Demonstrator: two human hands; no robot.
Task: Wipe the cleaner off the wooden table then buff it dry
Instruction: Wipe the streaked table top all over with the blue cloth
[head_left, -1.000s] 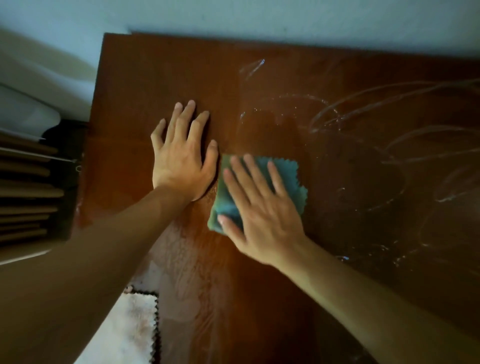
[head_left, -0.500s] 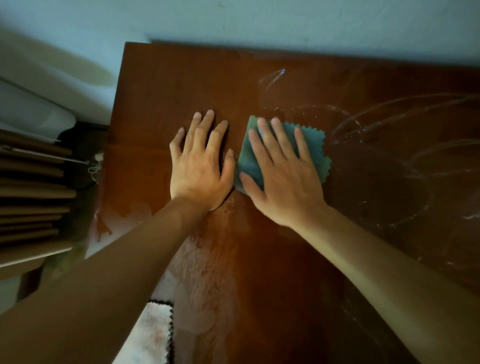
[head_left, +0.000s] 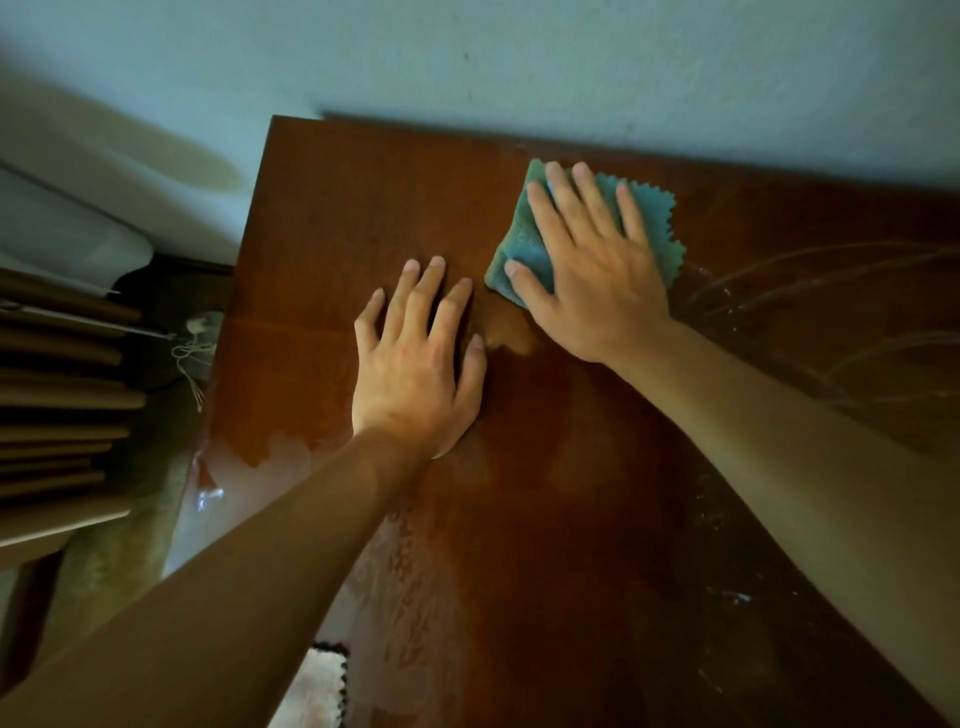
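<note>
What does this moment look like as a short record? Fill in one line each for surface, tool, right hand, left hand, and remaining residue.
surface: wooden table against a pale wall
tool: teal cloth, near the far edge
right hand: flat on the cloth, fingers spread
left hand: flat on bare wood, beside the cloth
remaining residue: cleaner streaks at right

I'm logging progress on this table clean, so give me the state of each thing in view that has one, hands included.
Left hand: flat, fingers spread, bare on the wood, holding nothing.
Right hand: flat, pressing down on the cloth.
Teal cloth: folded, lying near the table's far edge.
Wooden table: cleaner streaks on the right, hazy film near the front, far left looks clean.
White cloth: unused at the near edge, mostly out of view.
</note>
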